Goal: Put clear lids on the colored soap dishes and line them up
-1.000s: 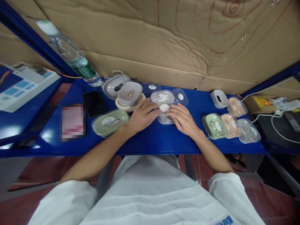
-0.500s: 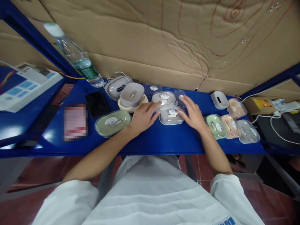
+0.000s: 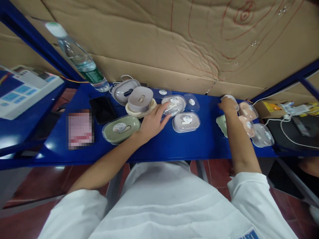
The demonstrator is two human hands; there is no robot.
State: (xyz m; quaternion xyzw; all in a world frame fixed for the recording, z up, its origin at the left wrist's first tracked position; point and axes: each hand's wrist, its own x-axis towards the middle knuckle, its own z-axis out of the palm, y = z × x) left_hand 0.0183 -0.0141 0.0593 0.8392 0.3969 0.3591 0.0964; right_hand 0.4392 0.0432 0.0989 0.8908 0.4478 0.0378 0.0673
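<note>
My left hand (image 3: 155, 120) has its fingers and thumb around the left edge of a clear plastic lid (image 3: 172, 110), which looks tilted. Partly behind that lid lies a pale soap box (image 3: 175, 98) with a round sticker. Off to the right, my right hand (image 3: 227, 105) reaches over an uncovered light grey soap dish (image 3: 233, 98), fingers curled at its left side. A lidded grey soap box (image 3: 186, 122) sits in front, apart from both hands. Another clear lid (image 3: 191, 103) lies behind it. My right forearm partly covers a green soap box (image 3: 221, 125).
Peach soap boxes (image 3: 247, 110) and a grey one (image 3: 263, 135) stand at the right. Left are a lidded green soap box (image 3: 121, 130), stacked dishes (image 3: 140, 99), a phone (image 3: 102, 110) and a water bottle (image 3: 83, 61). A cardboard wall (image 3: 139, 43) backs the blue table (image 3: 159, 149).
My right hand has left the lidded grey box in the middle and moved right to the uncovered grey dish. That middle box sits slightly farther right. My left hand stays at the clear lid.
</note>
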